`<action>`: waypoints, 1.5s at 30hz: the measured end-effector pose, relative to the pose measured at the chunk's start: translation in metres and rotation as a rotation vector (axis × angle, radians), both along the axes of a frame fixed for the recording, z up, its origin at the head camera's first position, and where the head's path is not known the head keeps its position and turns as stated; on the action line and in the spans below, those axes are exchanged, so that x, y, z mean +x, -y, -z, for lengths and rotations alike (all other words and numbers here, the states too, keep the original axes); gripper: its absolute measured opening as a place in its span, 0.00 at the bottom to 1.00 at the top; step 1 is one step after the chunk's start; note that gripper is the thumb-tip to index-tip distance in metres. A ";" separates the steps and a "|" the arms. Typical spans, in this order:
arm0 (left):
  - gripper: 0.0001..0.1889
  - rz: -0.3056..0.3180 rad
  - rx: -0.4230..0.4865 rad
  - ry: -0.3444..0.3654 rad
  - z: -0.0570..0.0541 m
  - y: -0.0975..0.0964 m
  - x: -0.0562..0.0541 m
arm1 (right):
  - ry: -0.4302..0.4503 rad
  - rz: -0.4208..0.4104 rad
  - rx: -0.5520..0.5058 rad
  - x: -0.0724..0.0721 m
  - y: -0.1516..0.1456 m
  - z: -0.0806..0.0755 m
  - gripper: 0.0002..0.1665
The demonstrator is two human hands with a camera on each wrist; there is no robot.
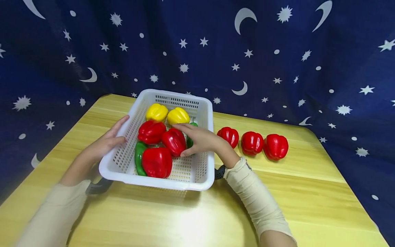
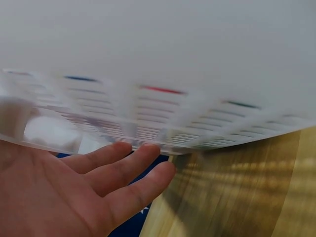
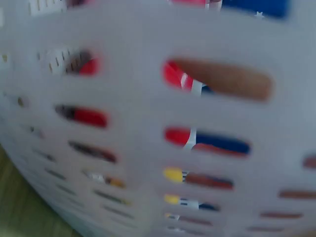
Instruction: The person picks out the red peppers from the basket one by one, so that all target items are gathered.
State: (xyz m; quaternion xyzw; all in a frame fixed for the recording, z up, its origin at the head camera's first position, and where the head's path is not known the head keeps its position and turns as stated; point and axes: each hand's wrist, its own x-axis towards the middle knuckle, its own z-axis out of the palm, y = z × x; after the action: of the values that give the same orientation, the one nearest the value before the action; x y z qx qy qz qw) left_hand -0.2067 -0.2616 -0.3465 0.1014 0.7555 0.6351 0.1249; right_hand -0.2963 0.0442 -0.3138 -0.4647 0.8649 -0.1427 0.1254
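Note:
In the head view a white slotted plastic basket (image 1: 157, 185) holds red bell peppers (image 1: 157, 162), two yellow bell peppers (image 1: 156, 112) and green peppers (image 1: 140, 158). Reaching over its right side, my right hand (image 1: 201, 138) has thumb and fingers around a red bell pepper (image 1: 173, 141) inside. My left hand (image 1: 106, 141) lies along the basket's left side, thumb and fingertips at the rim. The left wrist view shows its fingers (image 2: 133, 197) fairly straight beside the slotted wall. Basket wall hides my right hand's grip in the right wrist view.
Three more red bell peppers, the left one (image 1: 229, 136), the middle one (image 1: 252, 143) and the right one (image 1: 275, 146), sit in a row right of the basket. The wooden table (image 1: 302, 192) ends at a dark blue curtain (image 1: 203, 56) with moons and stars.

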 end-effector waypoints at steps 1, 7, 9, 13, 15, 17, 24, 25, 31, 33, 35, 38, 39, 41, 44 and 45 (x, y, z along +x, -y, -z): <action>0.43 0.004 0.004 -0.003 0.000 -0.001 0.000 | -0.015 0.006 0.034 0.001 0.000 0.000 0.56; 0.44 0.007 0.011 -0.007 0.001 -0.004 -0.001 | -0.051 0.018 0.142 0.001 0.003 0.002 0.60; 0.44 0.003 0.012 -0.003 0.001 -0.004 0.000 | -0.054 0.009 0.161 0.001 0.005 0.003 0.61; 0.44 -0.006 0.005 -0.003 0.000 -0.003 0.001 | -0.088 -0.009 0.198 0.001 0.008 0.004 0.61; 0.44 -0.008 0.003 -0.005 0.000 -0.002 0.001 | -0.112 -0.010 0.212 0.002 0.009 0.005 0.61; 0.44 -0.007 0.005 -0.006 0.001 -0.003 0.001 | -0.132 -0.005 0.226 0.003 0.009 0.006 0.61; 0.44 -0.012 -0.009 -0.008 0.001 -0.003 0.001 | -0.155 0.006 0.252 0.006 0.011 0.007 0.59; 0.44 -0.012 -0.010 -0.008 0.000 -0.002 0.001 | -0.158 0.008 0.257 0.006 0.011 0.007 0.59; 0.44 -0.017 -0.017 -0.008 0.000 -0.001 0.000 | -0.174 0.026 0.265 0.007 0.013 0.008 0.58; 0.44 -0.014 -0.016 -0.015 0.001 -0.001 0.000 | -0.176 0.027 0.270 0.008 0.013 0.008 0.58; 0.44 -0.013 -0.017 -0.021 0.001 -0.001 0.000 | -0.175 0.023 0.286 0.008 0.014 0.007 0.59; 0.43 -0.011 -0.015 -0.029 0.002 0.000 0.000 | -0.180 0.009 0.315 0.008 0.015 0.007 0.59; 0.43 -0.010 -0.015 -0.029 0.002 0.000 0.000 | -0.179 0.007 0.324 0.008 0.016 0.007 0.59; 0.43 -0.011 -0.015 -0.026 0.001 0.000 0.000 | -0.181 0.009 0.335 0.008 0.016 0.007 0.59; 0.43 -0.008 -0.011 -0.019 0.001 -0.001 0.000 | -0.179 0.023 0.349 0.008 0.016 0.008 0.58; 0.43 -0.007 -0.012 -0.017 0.001 -0.001 0.000 | -0.178 0.031 0.350 0.008 0.016 0.008 0.58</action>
State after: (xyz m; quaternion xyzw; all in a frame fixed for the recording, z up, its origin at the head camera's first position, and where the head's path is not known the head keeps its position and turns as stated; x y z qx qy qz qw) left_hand -0.2065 -0.2605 -0.3477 0.1035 0.7605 0.6303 0.1166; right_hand -0.2882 0.0285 -0.3217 -0.4334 0.8911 0.0495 0.1250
